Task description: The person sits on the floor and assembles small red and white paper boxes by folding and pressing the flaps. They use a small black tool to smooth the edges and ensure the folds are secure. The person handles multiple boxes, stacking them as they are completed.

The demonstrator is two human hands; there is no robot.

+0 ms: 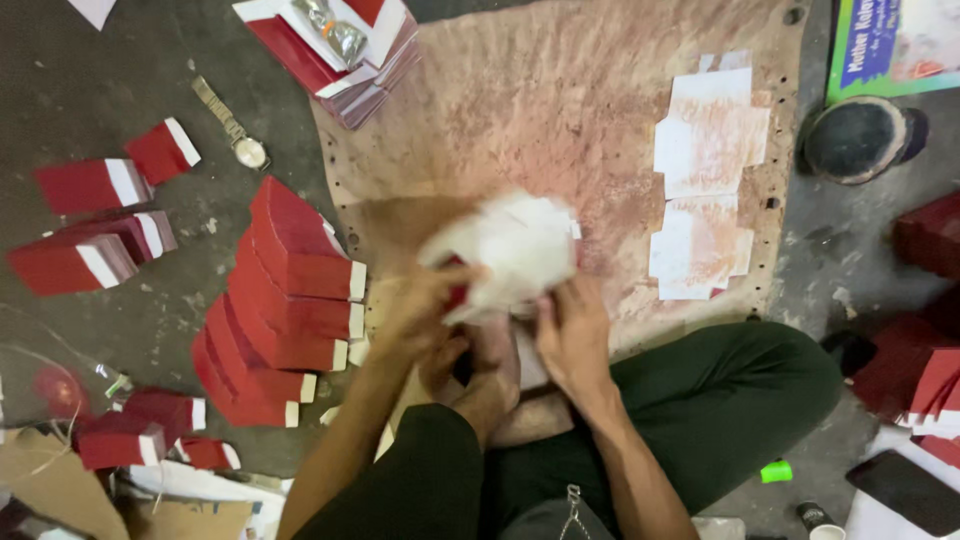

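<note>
I sit cross-legged on the floor. Both hands hold a white and red flat card box blank (515,248), blurred by motion, just above my bare feet. My left hand (425,305) grips its lower left edge. My right hand (572,330) grips its lower right side. Beyond it lies a stained brown board (560,110) with two flat white blanks (708,130) spread on its right part. A leaning stack of folded red boxes with white ends (290,300) stands just left of my left hand.
More red boxes (90,220) lie scattered at the left, and others (925,380) at the right. A pile of flat red blanks (345,50) sits at the top. A wristwatch (235,130) lies on the floor. A round dark lid (855,138) rests at the upper right.
</note>
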